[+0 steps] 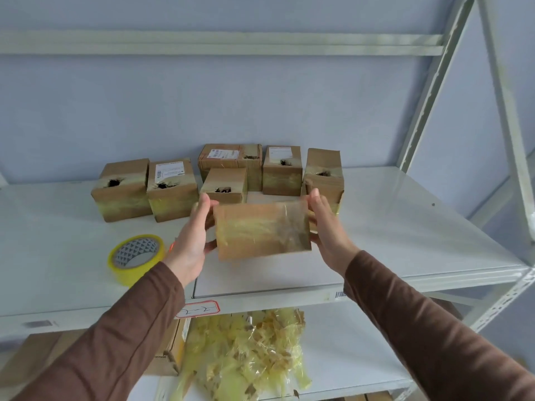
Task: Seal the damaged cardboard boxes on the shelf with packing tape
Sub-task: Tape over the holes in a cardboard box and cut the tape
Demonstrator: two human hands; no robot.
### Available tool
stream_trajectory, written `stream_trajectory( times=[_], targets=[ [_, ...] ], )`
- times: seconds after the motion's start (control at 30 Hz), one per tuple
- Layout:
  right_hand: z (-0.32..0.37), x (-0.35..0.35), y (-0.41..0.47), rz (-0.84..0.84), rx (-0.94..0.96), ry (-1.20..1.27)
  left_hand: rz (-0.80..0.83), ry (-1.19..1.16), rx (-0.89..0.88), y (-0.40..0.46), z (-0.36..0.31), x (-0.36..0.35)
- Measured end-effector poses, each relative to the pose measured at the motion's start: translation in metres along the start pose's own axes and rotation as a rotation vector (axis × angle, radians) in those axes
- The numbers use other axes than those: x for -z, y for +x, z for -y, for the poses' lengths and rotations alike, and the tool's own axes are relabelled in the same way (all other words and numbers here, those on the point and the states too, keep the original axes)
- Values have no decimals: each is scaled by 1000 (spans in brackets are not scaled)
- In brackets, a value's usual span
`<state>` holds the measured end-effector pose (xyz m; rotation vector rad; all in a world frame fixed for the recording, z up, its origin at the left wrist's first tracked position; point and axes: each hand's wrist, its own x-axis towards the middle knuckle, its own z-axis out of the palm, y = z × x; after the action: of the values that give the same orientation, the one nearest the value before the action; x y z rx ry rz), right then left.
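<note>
I hold a small cardboard box (262, 228) above the white shelf (405, 227), its near face covered in yellowish tape. My left hand (192, 238) grips its left side and my right hand (327, 230) grips its right side. Behind it stand several cardboard boxes with torn holes: one at far left (121, 189), a labelled one (172, 189) beside it, a low one (224, 185) in the middle, and others (282, 170) to the right. A roll of yellow packing tape (136, 257) lies on the shelf left of my left wrist.
An upper shelf beam (220, 43) runs overhead. Metal uprights (509, 120) stand at the right. On the lower shelf lies a heap of crumpled used tape (246, 351) and a cardboard box (166, 357). A red-edged label (198, 308) sticks to the shelf's front edge.
</note>
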<state>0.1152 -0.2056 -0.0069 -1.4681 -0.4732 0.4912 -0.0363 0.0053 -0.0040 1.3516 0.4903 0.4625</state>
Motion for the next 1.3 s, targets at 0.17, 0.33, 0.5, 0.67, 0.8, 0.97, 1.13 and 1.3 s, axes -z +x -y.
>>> stream_trajectory(
  times=[0.17,0.33,0.5,0.67,0.8,0.97,1.13,1.3],
  targets=[
    [-21,-5,-8,-55,18,103,-22,94,-55,-5,22,-1],
    [-12,-5,-1,18,-110,145,-43,127,25,9,13,-3],
    [3,-21,8,68,-239,20,-36,94,172,18,8,-19],
    [3,-23,11,23,-254,69,-61,54,161,25,12,-21],
    [-3,-23,13,-1,-239,35,-61,57,146,22,12,-22],
    [13,-17,21,-85,-43,-595,-217,-38,51,13,18,-29],
    [13,-22,19,-380,358,-1079,-427,-29,-147,-20,36,-36],
    [-25,-20,-7,-264,137,-371,-242,59,-67,-52,42,-38]
  ],
)
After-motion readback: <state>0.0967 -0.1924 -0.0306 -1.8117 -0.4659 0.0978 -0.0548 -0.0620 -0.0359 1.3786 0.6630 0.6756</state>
